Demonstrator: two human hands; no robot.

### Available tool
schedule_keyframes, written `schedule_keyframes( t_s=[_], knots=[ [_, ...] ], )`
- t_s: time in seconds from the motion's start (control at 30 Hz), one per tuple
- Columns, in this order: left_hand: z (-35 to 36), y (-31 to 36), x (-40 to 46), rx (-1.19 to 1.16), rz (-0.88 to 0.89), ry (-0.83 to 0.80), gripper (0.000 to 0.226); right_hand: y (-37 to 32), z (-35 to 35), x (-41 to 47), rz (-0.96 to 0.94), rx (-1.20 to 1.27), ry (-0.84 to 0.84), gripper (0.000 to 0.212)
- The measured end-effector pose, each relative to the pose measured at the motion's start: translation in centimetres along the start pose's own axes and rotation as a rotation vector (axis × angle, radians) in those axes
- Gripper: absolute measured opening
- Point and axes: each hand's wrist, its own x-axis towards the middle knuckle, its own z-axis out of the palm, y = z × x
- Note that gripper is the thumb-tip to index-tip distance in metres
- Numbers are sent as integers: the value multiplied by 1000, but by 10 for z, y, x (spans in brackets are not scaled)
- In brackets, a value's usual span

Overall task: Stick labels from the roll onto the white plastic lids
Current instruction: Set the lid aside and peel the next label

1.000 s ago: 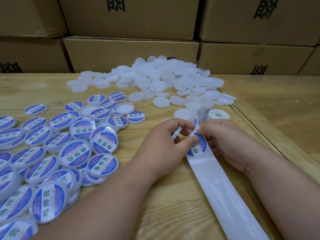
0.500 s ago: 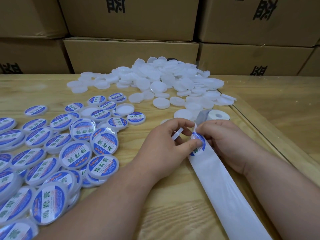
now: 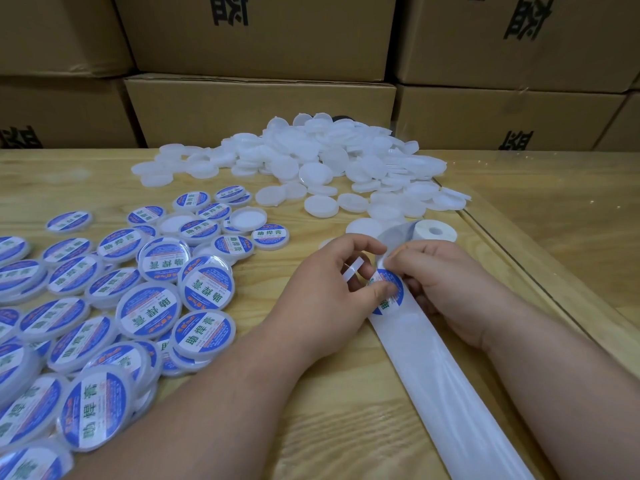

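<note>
I judge the task partly done: labelled lids at 9 o'clock, bare lids heaped at 12. Left hand pinches a lid, thumb on the label; right hand apparently pinches the liner.

Single head-worn view (wide-angle), looking forward and down, close above the hands, bench beneath, cardboard boxes beyond them

Even, fairly dim indoor light from above, soft shadows under my forearms. Faint glare on the glossy worktop at far right. Wide-angle bend at edges, cardboard boxes bow. Near-left labelled lids soft; centre sharp.
</note>
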Motion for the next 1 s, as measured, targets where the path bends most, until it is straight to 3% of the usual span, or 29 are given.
schedule_keyframes(
  t_s=[0.2, 0.4, 0.53, 0.67, 1.0],
  knots=[
    [0, -2, 1, 16, 3, -13, 30, 0, -1, -1, -15, 19, -24, 17],
    [1, 1, -1, 52, -7, 24, 17, 0, -3, -1, -9, 54, -11, 28],
    [0, 3, -4, 131, 27, 21, 24, -2, -3, -3, -16, 100, -53, 27],
    [-1, 6, -5, 139, 44, 13, 29, -4, -2, -6, -30, 106, -75, 42],
    [0, 8, -5, 164, 40, -2, 24, -4, -4, -6, -37, 91, -128, 22]
  ],
)
